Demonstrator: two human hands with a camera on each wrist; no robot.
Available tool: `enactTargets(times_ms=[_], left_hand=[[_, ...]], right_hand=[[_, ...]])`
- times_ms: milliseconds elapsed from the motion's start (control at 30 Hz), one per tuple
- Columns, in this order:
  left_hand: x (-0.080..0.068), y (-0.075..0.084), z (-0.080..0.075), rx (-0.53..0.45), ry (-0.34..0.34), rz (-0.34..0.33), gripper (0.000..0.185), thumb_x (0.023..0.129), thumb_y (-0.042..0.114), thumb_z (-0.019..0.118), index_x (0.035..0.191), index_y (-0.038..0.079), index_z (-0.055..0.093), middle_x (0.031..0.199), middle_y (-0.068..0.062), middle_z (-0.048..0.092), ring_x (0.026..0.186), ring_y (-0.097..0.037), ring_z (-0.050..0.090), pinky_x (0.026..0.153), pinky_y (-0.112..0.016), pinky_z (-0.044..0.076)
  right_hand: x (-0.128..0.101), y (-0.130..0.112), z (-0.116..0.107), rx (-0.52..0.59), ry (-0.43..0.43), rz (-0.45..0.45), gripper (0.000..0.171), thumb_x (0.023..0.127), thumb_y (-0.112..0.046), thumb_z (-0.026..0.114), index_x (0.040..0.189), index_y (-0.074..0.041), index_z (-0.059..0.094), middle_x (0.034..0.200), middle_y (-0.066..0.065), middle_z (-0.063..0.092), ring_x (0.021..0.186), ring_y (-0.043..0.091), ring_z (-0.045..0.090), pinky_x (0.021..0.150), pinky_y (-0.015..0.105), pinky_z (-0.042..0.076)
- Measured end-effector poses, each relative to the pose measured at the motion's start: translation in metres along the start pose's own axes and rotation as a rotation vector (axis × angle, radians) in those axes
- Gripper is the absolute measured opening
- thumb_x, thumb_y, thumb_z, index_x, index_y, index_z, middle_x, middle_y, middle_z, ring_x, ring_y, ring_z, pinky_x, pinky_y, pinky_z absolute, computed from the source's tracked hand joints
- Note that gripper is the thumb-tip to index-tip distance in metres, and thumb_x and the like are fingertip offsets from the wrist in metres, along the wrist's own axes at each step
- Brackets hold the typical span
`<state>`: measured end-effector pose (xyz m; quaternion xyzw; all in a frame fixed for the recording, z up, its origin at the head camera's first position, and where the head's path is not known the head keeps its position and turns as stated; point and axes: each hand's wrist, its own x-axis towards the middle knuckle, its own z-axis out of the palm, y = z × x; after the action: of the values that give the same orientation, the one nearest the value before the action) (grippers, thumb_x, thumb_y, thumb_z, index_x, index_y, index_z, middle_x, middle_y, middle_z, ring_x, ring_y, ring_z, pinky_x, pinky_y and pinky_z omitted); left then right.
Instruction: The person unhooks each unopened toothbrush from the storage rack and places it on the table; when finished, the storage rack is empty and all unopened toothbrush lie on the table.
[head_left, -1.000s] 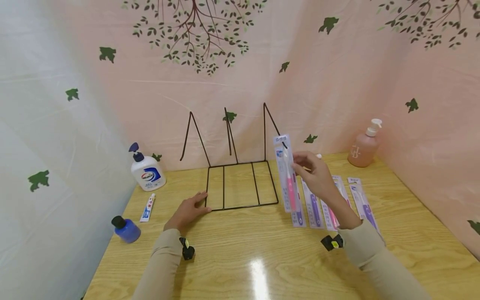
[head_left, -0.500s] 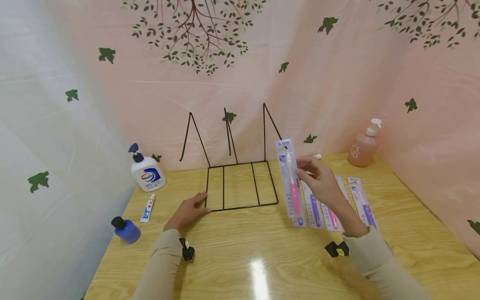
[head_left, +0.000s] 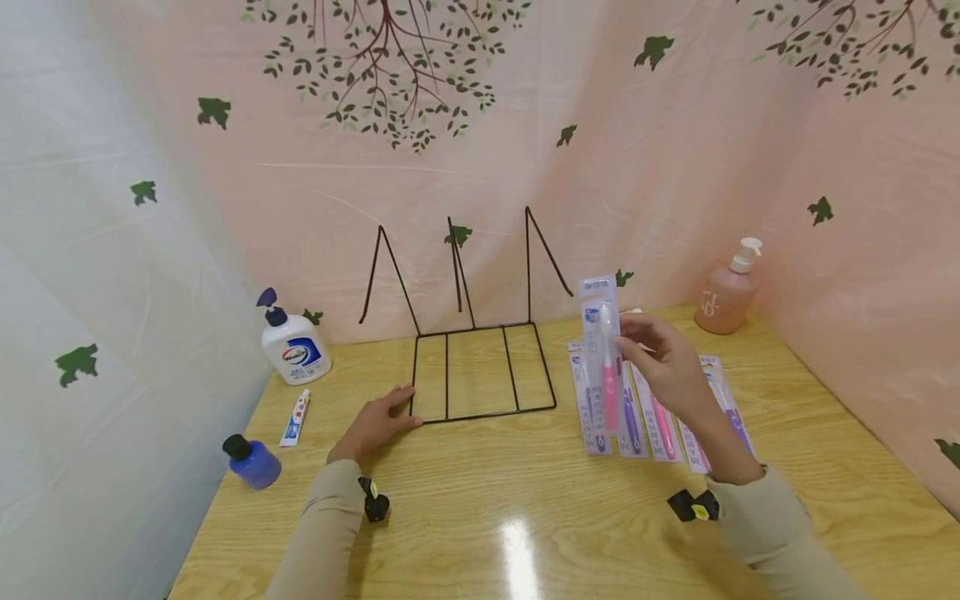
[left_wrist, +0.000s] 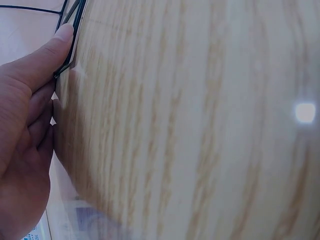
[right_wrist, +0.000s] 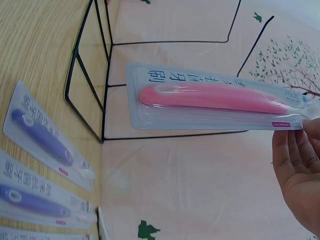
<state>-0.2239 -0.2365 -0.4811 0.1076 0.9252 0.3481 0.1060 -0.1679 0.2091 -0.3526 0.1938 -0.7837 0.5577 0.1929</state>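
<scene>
The pink toothbrush pack (head_left: 606, 358) stands nearly upright in the air, pinched by the right hand (head_left: 663, 364) at its upper part, thumb and fingers closed on the edge of the card. It hangs just right of the wire rack (head_left: 480, 367) and above the row of packs (head_left: 652, 412) that lie flat on the surface (head_left: 525, 517). In the right wrist view the same pack (right_wrist: 215, 100) shows its pink brush under clear blister plastic, with printed characters along the card, and the fingers (right_wrist: 295, 155) grip its end; the rack's black wires (right_wrist: 100, 85) lie behind it, and two purple toothbrush packs (right_wrist: 45, 140) lie on the wood below.

The left hand (head_left: 375, 421) rests flat on the surface, fingers straight and relaxed, holding nothing, its fingertips touching the front left corner of the rack. The left wrist view shows this hand (left_wrist: 25, 130) with a fingertip (left_wrist: 64, 35) pressed against the black wire at that corner.

The rack sits at the back middle of the surface: a flat base frame divided into three bays, with three thin bent wires rising at its rear against the curtain (head_left: 675, 150). The bays hold nothing.

To the left, a white pump bottle (head_left: 292, 346) stands near the back edge, a small tube (head_left: 296, 417) lies in front of it, and a blue bottle (head_left: 253, 460) with a black cap lies on its side near the left edge. At the back right corner stands a pink pump bottle (head_left: 726, 293), well apart from the packs. The curtain is pink with printed branches and green leaves.
</scene>
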Motion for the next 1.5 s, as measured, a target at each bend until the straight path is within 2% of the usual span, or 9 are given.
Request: enactTargets(times_ms=[300, 567, 767, 933, 1067, 1200, 1367, 1433, 1500], left_hand=[[-0.001, 0.001, 0.0, 0.002, -0.003, -0.001, 0.071, 0.089, 0.04, 0.066, 0.149, 0.019, 0.035, 0.157, -0.002, 0.027, 0.147, -0.029, 0.016, 0.117, -0.055, 0.016], [-0.002, 0.001, -0.001, 0.02, -0.006, -0.01, 0.071, 0.09, 0.041, 0.065, 0.15, 0.02, 0.034, 0.158, -0.002, 0.026, 0.148, -0.028, 0.016, 0.118, -0.053, 0.015], [-0.002, 0.0, -0.001, 0.012, 0.001, 0.0, 0.072, 0.089, 0.041, 0.065, 0.15, 0.02, 0.034, 0.158, -0.001, 0.027, 0.147, -0.028, 0.016, 0.118, -0.054, 0.016], [-0.002, -0.001, 0.0, 0.015, -0.003, -0.002, 0.072, 0.089, 0.042, 0.065, 0.15, 0.02, 0.034, 0.157, -0.001, 0.027, 0.147, -0.028, 0.016, 0.118, -0.054, 0.016], [-0.002, 0.0, -0.001, 0.008, -0.004, -0.008, 0.072, 0.088, 0.043, 0.065, 0.15, 0.021, 0.035, 0.157, -0.001, 0.027, 0.147, -0.029, 0.016, 0.117, -0.055, 0.016], [-0.002, 0.002, -0.001, -0.002, -0.003, -0.016, 0.073, 0.088, 0.044, 0.066, 0.15, 0.022, 0.035, 0.157, -0.001, 0.027, 0.148, -0.028, 0.016, 0.118, -0.054, 0.015], [-0.001, 0.002, -0.001, 0.007, -0.002, -0.016, 0.072, 0.088, 0.043, 0.066, 0.15, 0.022, 0.035, 0.157, 0.0, 0.027, 0.147, -0.028, 0.016, 0.118, -0.054, 0.015], [-0.001, 0.003, -0.002, 0.013, -0.002, -0.014, 0.071, 0.089, 0.041, 0.066, 0.15, 0.022, 0.034, 0.157, -0.001, 0.028, 0.148, -0.028, 0.016, 0.118, -0.054, 0.015], [0.0, 0.003, -0.002, 0.017, -0.004, -0.011, 0.071, 0.089, 0.04, 0.065, 0.15, 0.021, 0.034, 0.157, -0.001, 0.028, 0.147, -0.028, 0.016, 0.118, -0.054, 0.015]], right_hand=[[-0.01, 0.015, -0.035, -0.098, 0.071, 0.066, 0.028, 0.095, -0.007, 0.057, 0.122, 0.002, 0.057, 0.104, -0.018, 0.06, 0.092, -0.003, 0.058, 0.076, 0.01, 0.052], [-0.018, 0.042, -0.072, -0.169, 0.138, 0.086, 0.028, 0.096, -0.008, 0.056, 0.121, 0.005, 0.056, 0.099, -0.018, 0.059, 0.088, -0.003, 0.059, 0.072, 0.009, 0.052], [-0.026, 0.061, -0.101, -0.152, 0.149, 0.134, 0.027, 0.096, -0.005, 0.055, 0.122, 0.001, 0.056, 0.098, -0.015, 0.059, 0.084, -0.004, 0.06, 0.071, 0.008, 0.052], [-0.032, 0.075, -0.128, -0.145, 0.154, 0.243, 0.029, 0.097, -0.012, 0.055, 0.125, -0.005, 0.056, 0.099, -0.016, 0.057, 0.087, -0.008, 0.059, 0.071, 0.008, 0.052], [-0.039, 0.092, -0.152, -0.212, 0.145, 0.358, 0.038, 0.098, -0.023, 0.054, 0.131, -0.005, 0.051, 0.102, -0.023, 0.053, 0.087, -0.011, 0.055, 0.069, 0.007, 0.051], [-0.045, 0.111, -0.173, -0.19, 0.142, 0.412, 0.028, 0.098, -0.02, 0.054, 0.124, -0.01, 0.055, 0.096, -0.028, 0.055, 0.08, -0.011, 0.058, 0.065, 0.009, 0.052], [-0.051, 0.127, -0.189, -0.24, 0.056, 0.523, 0.046, 0.099, -0.027, 0.052, 0.131, 0.005, 0.047, 0.087, -0.034, 0.053, 0.075, -0.012, 0.058, 0.064, 0.015, 0.055], [-0.054, 0.133, -0.194, -0.259, 0.007, 0.546, 0.058, 0.099, -0.028, 0.051, 0.134, 0.017, 0.037, 0.086, -0.035, 0.052, 0.075, -0.011, 0.058, 0.064, 0.017, 0.056], [-0.057, 0.141, -0.198, -0.24, -0.029, 0.553, 0.055, 0.099, -0.025, 0.051, 0.131, 0.018, 0.039, 0.085, -0.035, 0.054, 0.074, -0.009, 0.059, 0.063, 0.019, 0.056]])
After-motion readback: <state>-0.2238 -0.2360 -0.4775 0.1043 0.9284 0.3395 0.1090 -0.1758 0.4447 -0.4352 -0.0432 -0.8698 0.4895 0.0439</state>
